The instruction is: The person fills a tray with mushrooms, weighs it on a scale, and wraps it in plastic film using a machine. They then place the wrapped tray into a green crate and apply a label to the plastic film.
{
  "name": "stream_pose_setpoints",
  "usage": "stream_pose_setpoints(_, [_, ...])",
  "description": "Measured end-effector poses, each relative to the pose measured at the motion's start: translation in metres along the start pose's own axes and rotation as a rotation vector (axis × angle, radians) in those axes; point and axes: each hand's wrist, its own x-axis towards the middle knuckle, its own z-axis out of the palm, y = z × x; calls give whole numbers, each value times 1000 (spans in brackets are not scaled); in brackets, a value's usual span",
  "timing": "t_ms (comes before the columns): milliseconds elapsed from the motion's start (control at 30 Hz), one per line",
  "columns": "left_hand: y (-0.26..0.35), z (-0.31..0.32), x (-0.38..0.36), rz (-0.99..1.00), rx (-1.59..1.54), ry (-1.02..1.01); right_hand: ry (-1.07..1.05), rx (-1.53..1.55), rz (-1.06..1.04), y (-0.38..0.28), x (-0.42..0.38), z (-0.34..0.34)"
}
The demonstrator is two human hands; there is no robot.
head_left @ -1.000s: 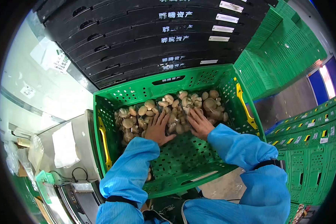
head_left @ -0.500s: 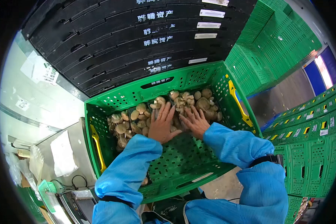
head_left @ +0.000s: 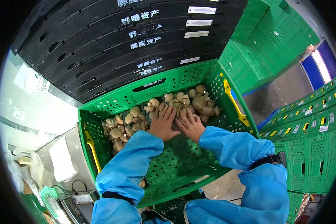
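Packs of brown-capped mushrooms (head_left: 201, 102), seemingly under clear film, lie in a row along the far side of a green perforated crate (head_left: 171, 164). My left hand (head_left: 162, 125) rests palm down on the middle packs, its fingers spread. Close beside it, my right hand (head_left: 191, 127) lies on the mushrooms with fingers apart as well. Neither hand grips anything. Bare crate floor shows on the near side, and a few more mushrooms (head_left: 142, 183) peek out by my left sleeve, mostly hidden.
A tall stack of black crates (head_left: 100, 48) stands right behind the green crate. Green crates are stacked at the right (head_left: 306, 149) and back right (head_left: 265, 52). To the left, a metal counter (head_left: 48, 153) holds a white sheet (head_left: 62, 160). Yellow handles (head_left: 233, 99) sit on the crate's ends.
Both hands stay on the mushroom packs, with my right hand slightly closer to the left one. The whole view has shifted a little, moving the crate left in the picture.
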Motion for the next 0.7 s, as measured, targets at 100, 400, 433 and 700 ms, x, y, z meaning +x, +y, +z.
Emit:
stream_pose_setpoints(100, [-1,4,5,-22,-21,-63,-231,454,86,14,3,-29])
stream_pose_setpoints(400, [-5,7,3,17,-7,-56,-412,268,449,83,-19,-22])
stream_pose_setpoints(433, [-5,7,3,15,-2,-37,-415,273,451,86,-22,-22])
stream_pose_setpoints(700, [13,-4,20,-195,-285,40,-136,653,479,115,-38,-34])
